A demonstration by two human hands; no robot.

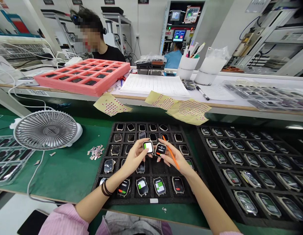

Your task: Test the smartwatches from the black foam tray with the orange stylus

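My left hand [137, 152] is closed around a smartwatch [148, 147] with a lit white screen, its thumb on the glass. Beside it my right hand [174, 156] grips a second smartwatch [160, 149], whose dark screen shows white text and an orange-red strip. An orange stick-like tool [171, 153], perhaps a pen, is also tucked in the right hand, slanting across the fingers. Both watches are held above a black foam tray [154, 194] with watches in its compartments. In the front row, a watch [159, 186] shows a green and white screen.
A second black foam tray [216, 182] of watches stands at right. On the left are a grey fan [46, 129] and a pile of small scraps [95, 152]. Yellow sticker sheets [188, 110] hang from the shelf, below a pink foam tray [102, 85]. A co-worker [97, 39] sits opposite.
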